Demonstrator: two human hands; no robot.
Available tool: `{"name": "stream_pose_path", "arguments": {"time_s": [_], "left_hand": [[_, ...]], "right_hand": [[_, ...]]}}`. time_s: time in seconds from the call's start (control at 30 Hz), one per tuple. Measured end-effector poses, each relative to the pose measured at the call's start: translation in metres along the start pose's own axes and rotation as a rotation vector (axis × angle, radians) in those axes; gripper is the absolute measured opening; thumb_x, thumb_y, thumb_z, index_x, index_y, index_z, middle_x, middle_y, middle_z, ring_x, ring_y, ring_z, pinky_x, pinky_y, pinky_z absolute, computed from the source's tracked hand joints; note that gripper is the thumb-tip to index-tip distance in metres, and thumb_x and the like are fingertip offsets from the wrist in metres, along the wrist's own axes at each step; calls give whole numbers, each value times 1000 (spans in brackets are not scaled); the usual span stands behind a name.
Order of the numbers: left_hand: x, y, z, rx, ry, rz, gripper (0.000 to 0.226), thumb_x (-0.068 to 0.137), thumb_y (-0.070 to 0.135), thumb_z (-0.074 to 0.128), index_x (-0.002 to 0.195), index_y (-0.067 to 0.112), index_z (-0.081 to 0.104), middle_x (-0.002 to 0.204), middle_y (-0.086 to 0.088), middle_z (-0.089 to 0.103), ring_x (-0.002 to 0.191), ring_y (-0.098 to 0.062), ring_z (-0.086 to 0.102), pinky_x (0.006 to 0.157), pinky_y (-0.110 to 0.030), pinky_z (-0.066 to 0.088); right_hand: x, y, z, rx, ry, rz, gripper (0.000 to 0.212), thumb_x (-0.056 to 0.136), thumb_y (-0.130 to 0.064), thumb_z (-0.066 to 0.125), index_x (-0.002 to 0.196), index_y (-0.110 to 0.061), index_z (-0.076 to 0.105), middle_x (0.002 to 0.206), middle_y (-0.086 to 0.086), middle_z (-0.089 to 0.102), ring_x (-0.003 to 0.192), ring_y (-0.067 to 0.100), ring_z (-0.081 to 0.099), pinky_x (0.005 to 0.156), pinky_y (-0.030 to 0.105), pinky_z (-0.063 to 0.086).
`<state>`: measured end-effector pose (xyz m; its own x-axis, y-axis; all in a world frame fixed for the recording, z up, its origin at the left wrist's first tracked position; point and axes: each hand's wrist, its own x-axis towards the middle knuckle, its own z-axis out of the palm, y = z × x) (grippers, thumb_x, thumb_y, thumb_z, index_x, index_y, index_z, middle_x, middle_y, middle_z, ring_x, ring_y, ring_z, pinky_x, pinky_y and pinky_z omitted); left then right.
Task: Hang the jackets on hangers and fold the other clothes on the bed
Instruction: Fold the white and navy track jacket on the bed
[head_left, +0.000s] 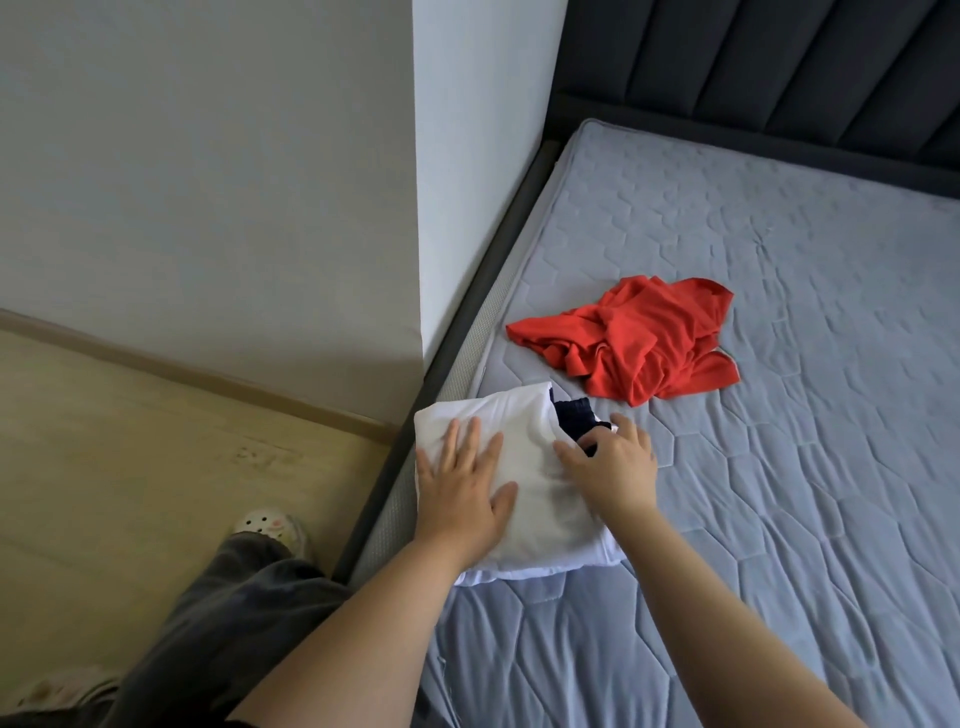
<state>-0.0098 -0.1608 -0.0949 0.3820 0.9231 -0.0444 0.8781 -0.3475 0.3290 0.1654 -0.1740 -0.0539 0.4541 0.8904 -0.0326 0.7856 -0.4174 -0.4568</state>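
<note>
A folded white garment (524, 431) lies near the left edge of the grey-blue mattress (779, 467). A dark navy part (574, 415) shows at its far right corner. My left hand (460, 483) presses flat on the white fabric with straight, spread fingers. My right hand (613, 462) rests on the garment's right side, its fingers reaching to the navy part. A crumpled red garment (639, 343) lies loose further up the mattress, apart from both hands.
A dark bed frame (415, 441) edges the mattress on the left, and a dark padded headboard (779, 67) stands at the back. A white wall corner (467, 182) juts beside the bed. My leg and a pale shoe (270, 527) stand on the wooden floor.
</note>
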Motion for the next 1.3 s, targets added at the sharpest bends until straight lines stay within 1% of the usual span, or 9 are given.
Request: {"name": "stream_pose_path", "arguments": {"time_s": [0.1, 0.27, 0.47, 0.57, 0.67, 0.8, 1.03, 1.2, 1.3], "left_hand": [[-2, 0, 0, 3, 8, 23, 62, 96, 50, 26, 151, 30, 5, 158, 3, -17, 142, -15, -25, 111, -52, -14], [0, 4, -3, -5, 58, 53, 62, 95, 52, 30, 150, 31, 12, 159, 2, -11, 143, -16, -21, 112, -51, -10], [1, 11, 6, 128, -27, 55, 67, 89, 62, 25, 149, 34, 11, 159, 0, -12, 142, -22, -25, 109, -60, -8], [1, 9, 8, 152, -33, 55, 68, 89, 63, 23, 149, 34, 9, 159, -1, -12, 141, -23, -25, 108, -62, -8], [0, 11, 10, 162, -28, 57, 69, 89, 64, 22, 149, 34, 9, 158, -1, -13, 141, -24, -26, 108, -63, -8], [0, 13, 8, 159, -39, 52, 67, 91, 62, 23, 150, 35, 6, 158, 0, -15, 141, -24, -28, 108, -63, -9], [4, 18, -4, -6, 44, -3, 60, 94, 55, 27, 149, 35, 13, 159, 1, -11, 144, -20, -20, 111, -56, -8], [7, 15, 5, 90, -46, 11, 66, 92, 59, 26, 150, 34, 6, 158, 0, -17, 141, -24, -26, 110, -56, -13], [7, 17, 13, 139, -40, 58, 68, 91, 60, 25, 150, 34, 5, 158, -1, -16, 141, -26, -26, 109, -57, -15]], "right_hand": [[2, -5, -1, 120, -46, 27, 21, 85, -25, 63, 89, -5, 67, 141, 10, 41, 130, 28, 32, 104, 30, 23], [-1, 0, -12, 345, 331, 22, 15, 83, -8, 67, 73, 2, 62, 109, 12, 53, 106, 29, 48, 79, 18, 28], [-10, 21, 1, 251, 19, 293, 23, 91, -26, 54, 95, -3, 52, 100, 13, 57, 86, 30, 53, 71, 32, 38], [-12, 19, -3, 355, -7, 398, 45, 87, -41, 55, 114, -7, 44, 89, 2, 53, 83, 23, 48, 72, 33, 36], [-13, 15, -6, 332, -84, 358, 53, 81, -52, 63, 105, -6, 52, 95, 5, 61, 83, 23, 55, 67, 32, 40], [-12, 4, -6, 292, -134, 197, 48, 80, -32, 68, 118, -13, 46, 96, 2, 58, 94, 27, 58, 69, 29, 38], [15, 20, -30, 402, -152, 191, 17, 83, -11, 64, 95, 1, 64, 74, 5, 58, 66, 18, 52, 54, 26, 37], [9, 27, -10, 241, -237, 280, 20, 90, -5, 48, 109, 2, 50, 106, 18, 59, 100, 36, 55, 69, 32, 36], [-1, 18, 2, -54, 9, 85, 50, 83, 1, 40, 133, -4, 35, 131, 17, 46, 117, 36, 44, 88, 42, 37]]}}
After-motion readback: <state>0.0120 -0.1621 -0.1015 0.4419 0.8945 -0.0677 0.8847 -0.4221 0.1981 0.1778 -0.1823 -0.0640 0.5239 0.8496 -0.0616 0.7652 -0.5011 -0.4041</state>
